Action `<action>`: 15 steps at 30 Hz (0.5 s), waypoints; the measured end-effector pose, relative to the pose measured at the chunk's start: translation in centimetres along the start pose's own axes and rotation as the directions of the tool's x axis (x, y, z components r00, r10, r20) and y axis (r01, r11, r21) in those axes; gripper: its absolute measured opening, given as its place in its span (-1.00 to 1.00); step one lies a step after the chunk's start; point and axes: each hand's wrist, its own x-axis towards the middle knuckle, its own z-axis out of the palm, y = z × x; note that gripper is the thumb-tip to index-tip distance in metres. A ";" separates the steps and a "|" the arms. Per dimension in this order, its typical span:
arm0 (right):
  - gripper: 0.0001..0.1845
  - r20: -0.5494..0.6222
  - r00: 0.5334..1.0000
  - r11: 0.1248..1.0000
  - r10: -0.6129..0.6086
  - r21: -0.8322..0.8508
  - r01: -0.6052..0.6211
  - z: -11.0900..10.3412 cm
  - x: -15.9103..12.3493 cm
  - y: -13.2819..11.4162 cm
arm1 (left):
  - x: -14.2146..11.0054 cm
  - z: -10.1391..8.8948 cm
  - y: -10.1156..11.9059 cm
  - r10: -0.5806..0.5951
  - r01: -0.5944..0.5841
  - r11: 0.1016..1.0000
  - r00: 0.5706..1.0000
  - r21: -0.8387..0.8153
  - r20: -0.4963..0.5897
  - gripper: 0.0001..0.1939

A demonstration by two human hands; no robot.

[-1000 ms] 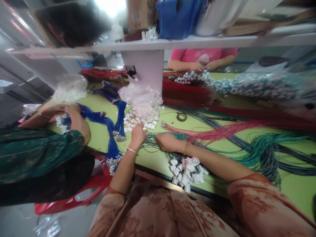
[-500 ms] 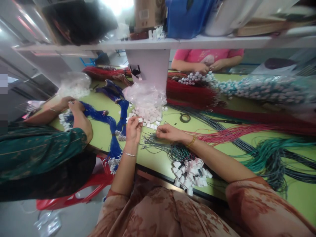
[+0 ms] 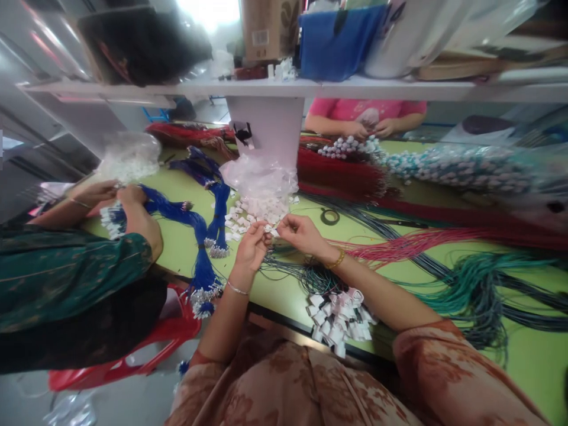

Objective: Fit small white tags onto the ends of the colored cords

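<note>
On the pale-green desk (image 3: 280, 288), just nearside of a heap of small white plastic connectors (image 3: 255, 209), the left hand (image 3: 252, 245) pinches one white plastic piece (image 3: 271, 231); the right hand (image 3: 302, 234), apart moments ago, meets it, fingertips together, hold unclear, so both work there.

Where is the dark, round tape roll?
In the head view, the tape roll lies right of centre on the pale green tabletop, between the person's bare right hand and the long, dark grey wires.
</note>
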 end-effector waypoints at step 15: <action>-0.82 0.017 1.000 0.981 0.017 -0.192 -0.014 -0.5 -1.3 1.5 | -0.9 1.2 -2.2 0.179 -0.163 0.923 0.984 0.349 -0.013 -0.75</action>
